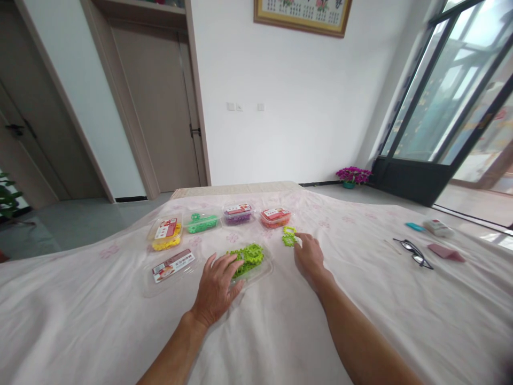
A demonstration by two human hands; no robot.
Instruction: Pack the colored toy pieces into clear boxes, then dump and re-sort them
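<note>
My left hand (218, 286) lies palm down on a clear plastic tray (260, 271) filled with lime-green toothed pieces (250, 255), fingers resting on the pieces. My right hand (309, 259) reaches forward, its fingertips touching a small cluster of joined yellow and green pieces (289, 236) lying on the bedsheet. Whether the fingers pinch that cluster is unclear.
Clear boxes stand in a row behind: yellow pieces (165, 237), green (201, 222), purple (238, 214), red (274, 217). A loose lid (173, 266) lies at left. Glasses (413, 252) and small items (438, 228) rest at right. The sheet (280, 331) covers a bed.
</note>
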